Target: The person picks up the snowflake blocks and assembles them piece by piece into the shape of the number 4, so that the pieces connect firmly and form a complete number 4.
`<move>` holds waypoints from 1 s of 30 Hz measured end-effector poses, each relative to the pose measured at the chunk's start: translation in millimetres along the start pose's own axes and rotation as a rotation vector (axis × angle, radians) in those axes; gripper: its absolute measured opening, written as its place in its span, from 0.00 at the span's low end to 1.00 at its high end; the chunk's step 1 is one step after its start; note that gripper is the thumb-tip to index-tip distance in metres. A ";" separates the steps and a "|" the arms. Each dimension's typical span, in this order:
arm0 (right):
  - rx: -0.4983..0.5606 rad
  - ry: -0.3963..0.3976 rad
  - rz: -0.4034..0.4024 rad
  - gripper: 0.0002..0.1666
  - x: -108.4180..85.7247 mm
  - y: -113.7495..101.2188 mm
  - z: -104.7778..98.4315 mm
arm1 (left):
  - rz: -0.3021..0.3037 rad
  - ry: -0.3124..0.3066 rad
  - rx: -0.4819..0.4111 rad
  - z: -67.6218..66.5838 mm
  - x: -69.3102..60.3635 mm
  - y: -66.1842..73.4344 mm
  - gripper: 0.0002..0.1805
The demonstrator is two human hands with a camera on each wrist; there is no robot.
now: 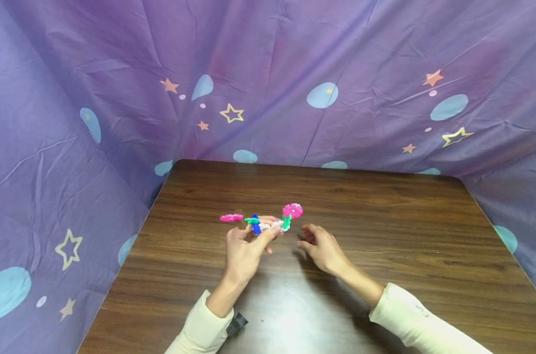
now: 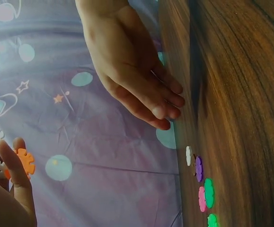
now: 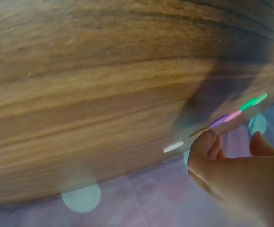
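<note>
Colourful notched plastic discs, joined edge to edge, make a small build (image 1: 265,226) with white, blue, green and pink pieces. My left hand (image 1: 245,250) grips it between thumb and fingers above the middle of the table. In the left wrist view, an orange disc (image 2: 26,162) shows at the left hand's fingers. To its right, my right hand (image 1: 325,250) hovers with loosely bent fingers, apart from the build and holding nothing visible. Both wrist views show loose discs on the table, among them a white disc (image 3: 173,147), a purple disc (image 2: 199,169) and a pink disc (image 2: 202,198).
A brown wood-grain table (image 1: 409,231) stretches under both hands. Purple cloth (image 1: 268,73) with stars and blue spots hangs behind it and along the sides. A dark strap (image 1: 237,324) sits by the left sleeve. Green discs (image 3: 248,104) lie in the row on the table.
</note>
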State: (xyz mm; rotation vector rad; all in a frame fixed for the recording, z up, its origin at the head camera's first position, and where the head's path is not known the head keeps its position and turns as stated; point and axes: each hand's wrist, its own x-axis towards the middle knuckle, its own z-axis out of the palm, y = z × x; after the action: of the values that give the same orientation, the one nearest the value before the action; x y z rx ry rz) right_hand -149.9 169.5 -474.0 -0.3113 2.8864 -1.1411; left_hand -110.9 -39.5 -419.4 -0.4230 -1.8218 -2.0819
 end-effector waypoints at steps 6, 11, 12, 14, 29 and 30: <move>0.006 -0.025 0.023 0.23 3.1 -0.4 11.0 | 0.005 -0.001 0.002 0.1 0.1 -0.3 0.06; -0.002 -0.016 0.014 0.22 7.6 0.2 20.6 | 0.007 0.001 -0.006 0.2 0.0 0.2 0.06; -0.005 -0.013 0.012 0.21 8.9 0.3 22.1 | 0.005 0.002 -0.007 0.3 -0.1 0.5 0.06; -0.004 -0.001 0.008 0.20 12.5 1.4 24.8 | 0.001 0.001 -0.008 0.6 -0.5 0.8 0.06; -0.029 0.085 -0.052 0.09 36.8 2.1 38.9 | 0.003 -0.015 -0.015 3.1 -2.3 1.6 0.07; -0.035 0.090 -0.053 0.09 37.7 2.5 40.3 | 0.002 -0.016 -0.014 3.0 -2.4 1.4 0.07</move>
State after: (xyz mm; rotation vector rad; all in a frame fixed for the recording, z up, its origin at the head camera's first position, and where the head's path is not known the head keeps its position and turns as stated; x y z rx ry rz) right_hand -183.5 136.8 -503.3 -0.3476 2.9966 -1.1419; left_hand -108.1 -36.5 -418.8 -0.4459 -1.8160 -2.0965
